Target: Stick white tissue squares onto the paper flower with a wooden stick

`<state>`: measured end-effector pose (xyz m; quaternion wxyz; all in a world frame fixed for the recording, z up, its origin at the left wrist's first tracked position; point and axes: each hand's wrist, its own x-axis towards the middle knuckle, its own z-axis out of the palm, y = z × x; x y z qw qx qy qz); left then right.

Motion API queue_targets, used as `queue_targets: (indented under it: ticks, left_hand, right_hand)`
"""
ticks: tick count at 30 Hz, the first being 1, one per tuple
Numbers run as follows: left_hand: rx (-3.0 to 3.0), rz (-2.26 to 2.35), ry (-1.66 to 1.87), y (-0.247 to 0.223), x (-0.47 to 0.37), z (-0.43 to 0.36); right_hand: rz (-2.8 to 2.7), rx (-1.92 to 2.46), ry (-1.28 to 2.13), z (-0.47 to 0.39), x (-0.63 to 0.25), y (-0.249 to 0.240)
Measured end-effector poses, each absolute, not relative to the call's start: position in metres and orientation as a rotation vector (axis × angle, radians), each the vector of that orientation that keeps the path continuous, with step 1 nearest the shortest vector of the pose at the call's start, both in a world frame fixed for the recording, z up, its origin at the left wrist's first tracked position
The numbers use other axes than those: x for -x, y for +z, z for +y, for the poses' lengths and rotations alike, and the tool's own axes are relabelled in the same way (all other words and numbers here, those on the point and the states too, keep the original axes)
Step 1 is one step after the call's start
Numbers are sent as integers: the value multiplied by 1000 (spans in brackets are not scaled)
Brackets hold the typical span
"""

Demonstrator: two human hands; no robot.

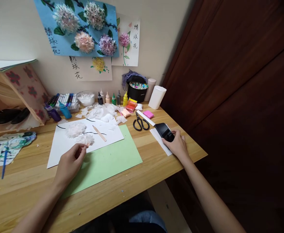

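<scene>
My left hand (70,161) rests over the lower edge of the white sheet (110,134), thumb and fingers pinched together. The fingertips touch the edge of a small pale tissue-like flower (87,139); what is between them is too small to make out. A larger fluffy white flower (75,129) lies just above, with dark stem lines and a wooden stick (99,133) beside it. My right hand (178,144) grips a glossy black phone-like slab (164,131) at the right table edge, thumb on its near side. White paper (160,142) lies partly under the slab.
A green sheet (115,161) lies under the white one. Black-handled scissors (141,124), clay packets (130,108), paint bottles (114,99), tissue scraps (103,111) and a marker case (138,92) stand behind. A blue brush (4,161) lies left. A dark wooden panel (241,97) rises at right.
</scene>
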<state>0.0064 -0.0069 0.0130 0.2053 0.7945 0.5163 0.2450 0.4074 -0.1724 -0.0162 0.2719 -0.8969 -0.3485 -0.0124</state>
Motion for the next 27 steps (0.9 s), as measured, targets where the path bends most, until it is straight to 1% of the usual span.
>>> queue_targets:
  ticks: [3,6,8,11,16,20,24,27]
  left_hand:
    - [-2220,1462,660,12,-7,-7]
    - [-2216,1479,622,13,-7,-7]
    - [-2220,1485,593,13,-8,-6]
    - [-2214,1512,582,13,-8,-5]
    - [-2164,1561,545,10,-7,-2]
    - [-2166,1574,551,9,-7,-2]
    - [-2159,1603,547,10,-8,-2]
    - [-2159,1625,519,11,-8,-2]
  right_hand:
    - [-952,2288,109,-176,-425,-14]
    - [-811,2125,472,-183,-456,-5]
    - [-776,2134,726,-187,-476,4]
    - [-868,2162,912,-187,-493,13]
    - [-949,2316,1046,-177,-495,17]
    - [-1016,2401,1041,-172,-495,17]
    - [-1061,2420,1003,-173,-496,17]
    - [-1123,2377,1073,-174,-499,19]
